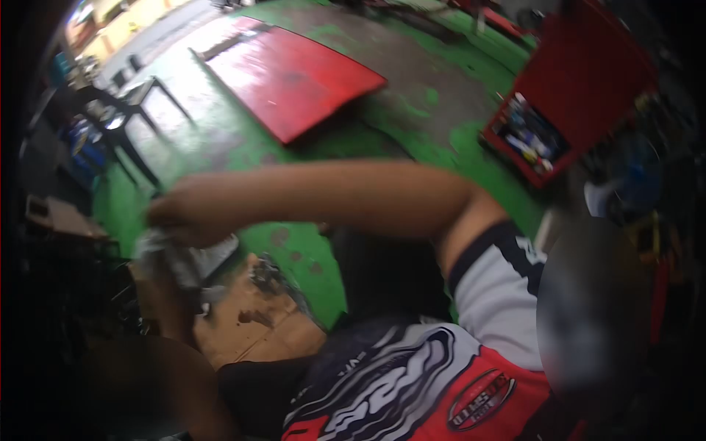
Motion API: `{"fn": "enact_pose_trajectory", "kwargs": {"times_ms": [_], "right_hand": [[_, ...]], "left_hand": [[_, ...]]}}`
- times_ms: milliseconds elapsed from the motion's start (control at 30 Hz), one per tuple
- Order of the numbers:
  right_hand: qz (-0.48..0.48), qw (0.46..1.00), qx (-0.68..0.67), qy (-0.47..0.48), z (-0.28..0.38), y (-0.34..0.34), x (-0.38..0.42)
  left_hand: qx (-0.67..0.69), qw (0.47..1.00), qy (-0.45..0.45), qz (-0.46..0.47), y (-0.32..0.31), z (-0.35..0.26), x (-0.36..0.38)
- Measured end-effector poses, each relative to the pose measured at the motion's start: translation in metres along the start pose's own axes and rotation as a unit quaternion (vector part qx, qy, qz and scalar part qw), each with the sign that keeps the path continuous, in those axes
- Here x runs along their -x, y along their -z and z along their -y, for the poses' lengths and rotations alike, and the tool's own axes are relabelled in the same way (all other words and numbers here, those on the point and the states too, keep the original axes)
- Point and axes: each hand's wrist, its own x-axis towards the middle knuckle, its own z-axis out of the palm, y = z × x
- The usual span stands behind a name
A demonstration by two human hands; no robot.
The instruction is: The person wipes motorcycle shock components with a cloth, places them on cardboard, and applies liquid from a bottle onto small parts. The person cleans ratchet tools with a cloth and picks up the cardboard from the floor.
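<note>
My right arm reaches across to the left, and my right hand (187,209) is there with its fingers curled downward, closed. Directly beneath its fingers is a crumpled-looking, shiny grey thing (165,253), too blurred to name. My left forearm (173,309) rises from the lower left to this same grey thing. The fingers of my left hand are hidden or smeared there, so its grip does not show. Below the hands lies a flattened brown cardboard sheet (257,320) with dark stains and some black bits on it.
A red panel (294,77) stands low on the green floor (316,275) ahead. At the right is a red tool cabinet (588,81) with an open drawer of tools (526,136). A dark chair (121,110) stands at the far left.
</note>
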Motion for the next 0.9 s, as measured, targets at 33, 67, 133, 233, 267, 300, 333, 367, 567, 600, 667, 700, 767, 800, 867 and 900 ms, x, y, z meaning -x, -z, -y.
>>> {"fn": "enact_pose_trajectory", "kwargs": {"times_ms": [33, 67, 133, 233, 267, 300, 333, 367, 567, 600, 667, 700, 767, 800, 867, 900], "right_hand": [[0.061, 0.996, 0.051, 0.031, 0.002, 0.007, -0.025], [0.078, 0.994, 0.064, 0.051, 0.002, 0.007, -0.038], [0.074, 0.994, 0.054, 0.055, 0.007, -0.009, -0.056], [0.059, 0.995, 0.026, 0.079, 0.019, -0.038, -0.089], [0.053, 0.995, 0.016, 0.084, 0.022, -0.043, -0.093], [0.046, 0.995, 0.008, 0.091, 0.022, -0.048, -0.099], [0.046, 0.994, 0.002, 0.097, 0.025, -0.051, -0.105], [0.046, 0.994, -0.004, 0.099, 0.027, -0.056, -0.108], [0.036, 0.993, -0.033, 0.110, 0.031, -0.070, -0.124], [0.035, 0.992, -0.037, 0.111, 0.032, -0.073, -0.126], [0.034, 0.992, -0.042, 0.112, 0.035, -0.078, -0.128], [0.034, 0.992, -0.046, 0.113, 0.035, -0.079, -0.130], [0.032, 0.991, -0.053, 0.115, 0.036, -0.082, -0.133], [0.032, 0.991, -0.057, 0.117, 0.037, -0.084, -0.136], [0.032, 0.990, -0.064, 0.121, 0.038, -0.087, -0.137], [0.030, 0.990, -0.066, 0.120, 0.039, -0.086, -0.138]], "left_hand": [[0.051, 0.997, 0.048, -0.023, 0.001, 0.011, -0.004], [0.123, 0.987, 0.102, -0.033, 0.005, 0.023, -0.002], [0.284, 0.932, 0.221, -0.042, 0.006, 0.036, 0.000], [0.354, 0.891, 0.275, -0.070, 0.019, 0.054, 0.009], [0.364, 0.884, 0.284, -0.076, 0.026, 0.057, 0.012], [0.366, 0.882, 0.286, -0.081, 0.029, 0.063, 0.014], [0.371, 0.878, 0.288, -0.090, 0.034, 0.067, 0.016], [0.377, 0.873, 0.295, -0.096, 0.038, 0.069, 0.020], [0.388, 0.864, 0.299, -0.117, 0.059, 0.085, 0.029], [0.391, 0.862, 0.299, -0.121, 0.062, 0.087, 0.032], [0.396, 0.858, 0.300, -0.128, 0.067, 0.090, 0.035], [0.397, 0.858, 0.299, -0.131, 0.070, 0.092, 0.036], [0.401, 0.855, 0.297, -0.138, 0.075, 0.096, 0.037], [0.402, 0.855, 0.296, -0.141, 0.078, 0.098, 0.037], [0.408, 0.853, 0.291, -0.146, 0.082, 0.101, 0.038], [0.410, 0.854, 0.285, -0.148, 0.083, 0.102, 0.037]]}}
